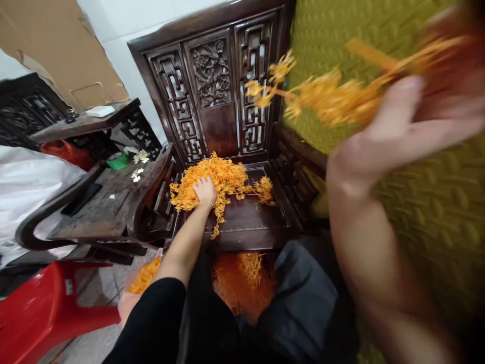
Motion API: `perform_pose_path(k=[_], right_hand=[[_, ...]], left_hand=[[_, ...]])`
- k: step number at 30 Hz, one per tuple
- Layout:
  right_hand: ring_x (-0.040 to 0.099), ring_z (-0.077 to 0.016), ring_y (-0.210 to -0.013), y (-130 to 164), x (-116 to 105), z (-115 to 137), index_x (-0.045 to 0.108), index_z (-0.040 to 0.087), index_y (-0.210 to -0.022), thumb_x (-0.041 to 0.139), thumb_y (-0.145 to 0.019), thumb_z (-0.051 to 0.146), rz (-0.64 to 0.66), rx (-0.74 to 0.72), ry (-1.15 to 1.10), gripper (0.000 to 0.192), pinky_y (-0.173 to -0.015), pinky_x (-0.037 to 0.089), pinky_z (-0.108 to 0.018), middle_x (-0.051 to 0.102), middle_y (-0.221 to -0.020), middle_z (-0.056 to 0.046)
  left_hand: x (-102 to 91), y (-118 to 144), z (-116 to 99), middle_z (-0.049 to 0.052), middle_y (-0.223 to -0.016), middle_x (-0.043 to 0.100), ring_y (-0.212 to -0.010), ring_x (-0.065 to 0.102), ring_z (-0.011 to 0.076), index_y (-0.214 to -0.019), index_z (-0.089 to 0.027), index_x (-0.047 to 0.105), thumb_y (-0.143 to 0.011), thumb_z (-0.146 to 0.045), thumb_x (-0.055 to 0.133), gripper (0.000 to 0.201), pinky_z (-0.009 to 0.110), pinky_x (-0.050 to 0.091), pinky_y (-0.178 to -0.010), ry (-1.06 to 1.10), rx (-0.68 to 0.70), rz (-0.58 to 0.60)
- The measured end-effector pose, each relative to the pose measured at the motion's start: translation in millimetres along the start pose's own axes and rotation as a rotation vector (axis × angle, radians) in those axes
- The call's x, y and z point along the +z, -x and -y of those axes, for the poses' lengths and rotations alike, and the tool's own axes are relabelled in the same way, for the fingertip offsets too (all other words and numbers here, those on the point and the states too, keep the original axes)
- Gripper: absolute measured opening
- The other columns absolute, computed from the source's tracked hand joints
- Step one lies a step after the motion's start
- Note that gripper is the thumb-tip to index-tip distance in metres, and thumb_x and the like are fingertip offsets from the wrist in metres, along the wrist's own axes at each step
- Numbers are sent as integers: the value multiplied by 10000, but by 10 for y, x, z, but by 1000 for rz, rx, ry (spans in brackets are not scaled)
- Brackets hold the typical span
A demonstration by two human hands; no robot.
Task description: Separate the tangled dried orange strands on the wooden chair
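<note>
A heap of orange artificial flower sprays (227,174) lies on the seat of a dark carved wooden chair (257,222). My left hand (205,191) rests on the near left side of this heap, its fingers spread over the sprays. Raised at the upper right, my right hand (409,106) is blurred by motion. Its fingers close around the stems of a bunch of orange artificial flowers (337,98), whose blossoms point left, above the chair's right arm. Part of that hand runs out of sharp view at the frame's edge.
An orange-filled container (242,288) sits below the seat between my legs. At left are a red plastic stool (41,308), a second wooden chair (106,217) with a green tape roll (118,161), and a white bag (30,187). Yellow-green textured material (435,202) stands at right.
</note>
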State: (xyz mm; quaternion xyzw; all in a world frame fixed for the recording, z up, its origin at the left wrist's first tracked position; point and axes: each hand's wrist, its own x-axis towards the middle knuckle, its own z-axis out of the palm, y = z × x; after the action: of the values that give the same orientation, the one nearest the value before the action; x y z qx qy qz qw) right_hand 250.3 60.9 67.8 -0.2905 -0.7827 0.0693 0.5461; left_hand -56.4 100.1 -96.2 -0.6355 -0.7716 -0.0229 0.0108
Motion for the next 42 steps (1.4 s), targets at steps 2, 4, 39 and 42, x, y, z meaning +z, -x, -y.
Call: perform_pose_path(k=[2, 4, 39, 42], right_hand=[[611, -264, -1282, 58, 254, 13, 697, 212, -1252, 329, -1047, 402, -181, 126, -85, 463, -1045, 523, -444, 678, -1267, -70], [726, -247, -1032, 171, 569, -19, 762, 172, -1080, 586, -898, 296, -260, 358, -260, 282, -946, 583, -440, 757, -1093, -86], [669, -233, -867, 714, 930, 477, 572, 180, -1322, 548, -952, 288, 264, 391, -113, 386, -795, 520, -390, 718, -981, -82], [511, -153, -595, 716, 998, 470, 649, 169, -1203, 573, -954, 415, 324, 565, -220, 359, -579, 397, -293, 609, -709, 9]], left_hand=[[-56, -28, 27, 285, -1471, 461, -1400, 407, 384, -1414, -66, 465, -915, -187, 515, 516, 559, 363, -1115, 2, -14, -35], [-72, -42, 30, 289, -1364, 566, -1321, 520, 379, -1351, -51, 542, -899, -153, 533, 463, 533, 430, -1068, 17, 10, 13], [-1131, 930, -60, 156, -1356, 611, -1249, 606, 273, -1382, -162, 435, -1013, -295, 487, 396, 412, 490, -1054, 683, 762, -16], [-1162, 945, -12, 153, -1286, 648, -1181, 642, 272, -1317, -167, 488, -1014, -342, 509, 351, 393, 518, -977, 614, 825, -1]])
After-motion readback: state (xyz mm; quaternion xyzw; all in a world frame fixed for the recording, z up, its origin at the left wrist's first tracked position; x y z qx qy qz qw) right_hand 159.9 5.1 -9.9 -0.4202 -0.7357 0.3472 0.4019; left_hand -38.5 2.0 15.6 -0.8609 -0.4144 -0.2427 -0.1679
